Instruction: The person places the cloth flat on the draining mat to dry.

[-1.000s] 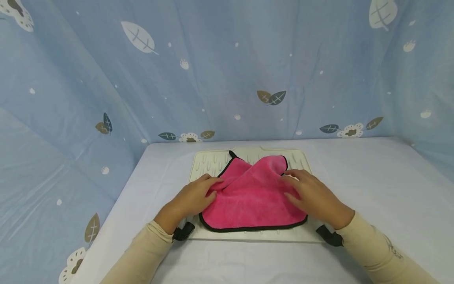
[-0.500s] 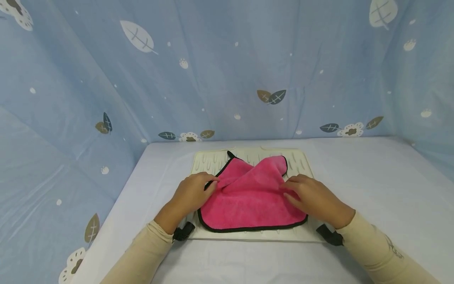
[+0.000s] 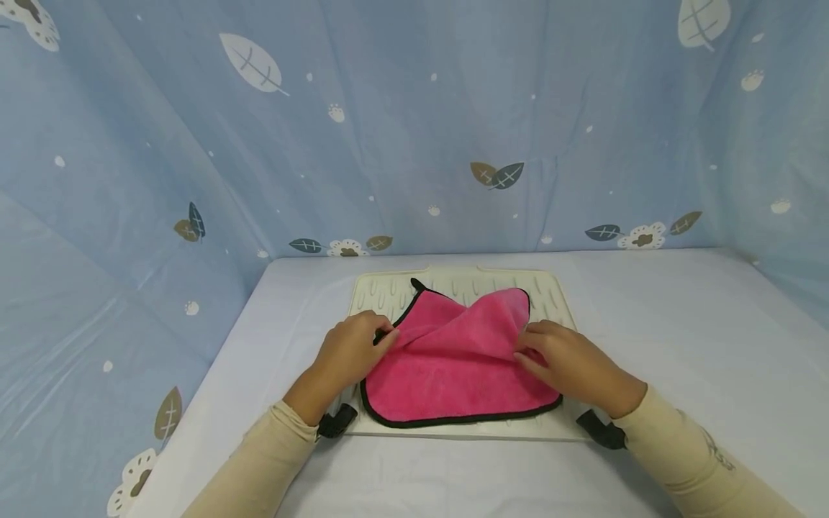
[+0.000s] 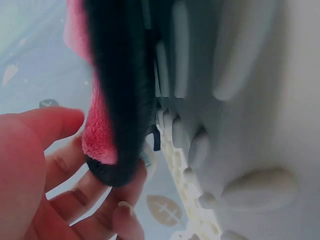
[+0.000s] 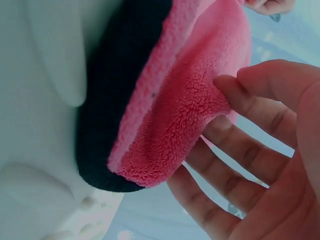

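Note:
A pink plush towel (image 3: 453, 381) with black edging lies rumpled on a cream ridged mat (image 3: 550, 428) in the head view. A diagonal fold crosses its far half, and a black hanging loop (image 3: 417, 285) sticks out at the far left corner. My left hand (image 3: 352, 349) grips the towel's left edge, thumb above and fingers curled beneath, as the left wrist view shows of the towel (image 4: 100, 135). On the other side, my right hand (image 3: 566, 360) pinches a bit of the plush between thumb and index finger; the right wrist view shows this towel (image 5: 185, 105) bunching there.
The mat rests on a white-covered table (image 3: 699, 345). Blue patterned curtain (image 3: 414, 129) hangs behind it and along both sides. Dark wrist mounts (image 3: 337, 421) sit close to the mat's near corners.
My left hand has shifted slightly left onto the towel's edge. My right fingers have drawn together on the cloth, and the towel's far right corner has moved a little right and nearer.

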The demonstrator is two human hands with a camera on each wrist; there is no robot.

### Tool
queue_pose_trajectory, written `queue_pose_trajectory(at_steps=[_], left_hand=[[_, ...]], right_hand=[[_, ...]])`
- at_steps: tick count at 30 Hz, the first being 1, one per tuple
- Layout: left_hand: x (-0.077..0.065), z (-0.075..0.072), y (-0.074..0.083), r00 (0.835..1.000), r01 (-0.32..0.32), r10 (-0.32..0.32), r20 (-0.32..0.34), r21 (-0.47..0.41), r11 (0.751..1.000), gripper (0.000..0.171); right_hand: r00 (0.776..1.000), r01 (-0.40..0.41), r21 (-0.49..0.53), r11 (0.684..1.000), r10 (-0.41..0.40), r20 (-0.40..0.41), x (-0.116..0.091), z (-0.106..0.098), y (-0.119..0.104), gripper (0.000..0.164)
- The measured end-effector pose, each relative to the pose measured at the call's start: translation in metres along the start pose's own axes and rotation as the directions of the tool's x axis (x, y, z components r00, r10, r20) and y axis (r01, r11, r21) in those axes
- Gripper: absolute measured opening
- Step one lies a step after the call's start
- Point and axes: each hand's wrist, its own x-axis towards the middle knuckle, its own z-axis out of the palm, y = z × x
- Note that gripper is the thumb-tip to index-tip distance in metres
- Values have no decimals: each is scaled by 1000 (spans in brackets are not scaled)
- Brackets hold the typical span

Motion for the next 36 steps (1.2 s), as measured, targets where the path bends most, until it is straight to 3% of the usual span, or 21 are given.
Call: queue_pose_trajectory(at_steps=[7,11,15,20,25,31,36], left_hand=[[1,3,-1,999,14,-14,46,-3,1000,25],[1,4,-1,998,16,-15,64,-5,1000,20],[2,6,-1,993,25,-23,114,-15,1000,11],[1,7,-1,989,27,-23,149,-25,999,18],[0,7,0,986,9,-5,167,-24,1000,21],[-1,5,1,995,-19,18,101,7,1000,20],[-1,3,-1,998,-4,3,65,15,1000,24]], right_hand=[[993,-95,122,988,86,81,2,-2,0,19],[992,-104,164,981,91,85,3,0,0,20],[992,-108,164,981,96,80,2,1,0,28],[987,-141,171,975,125,103,3,2,2,49],[977,-163,152,975,138,166,3,3,3,42],[985,-153,102,983,144,96,3,0,2,31],[984,-176,58,983,176,4,2,-4,3,25]])
